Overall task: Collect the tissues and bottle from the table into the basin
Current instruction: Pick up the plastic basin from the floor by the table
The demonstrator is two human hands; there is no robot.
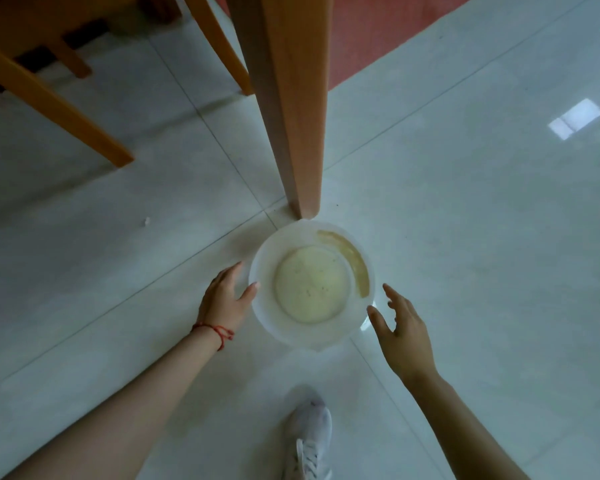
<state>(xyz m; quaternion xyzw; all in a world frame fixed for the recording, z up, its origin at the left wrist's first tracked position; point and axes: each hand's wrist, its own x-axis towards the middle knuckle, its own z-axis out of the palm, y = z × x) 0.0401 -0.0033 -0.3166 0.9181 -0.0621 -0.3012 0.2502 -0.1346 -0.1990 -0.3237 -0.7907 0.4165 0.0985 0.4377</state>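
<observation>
A round white plastic basin [264, 306] stands on the tiled floor at the foot of a wooden table leg [291, 109]. Its inside is stained yellowish and holds nothing. My left hand [226, 297] is at the basin's left rim, fingers spread, thumb touching or nearly touching the rim. My right hand [400, 327] hovers open just right of the basin, fingertips close to the rim. No tissues or bottle are in view; the tabletop is out of frame.
Wooden chair legs [59, 109] stand at the upper left. A red mat [388, 32] lies behind the table leg. My white sneaker [309, 441] is on the floor below the basin. A small white scrap [147, 221] lies on the tiles at left.
</observation>
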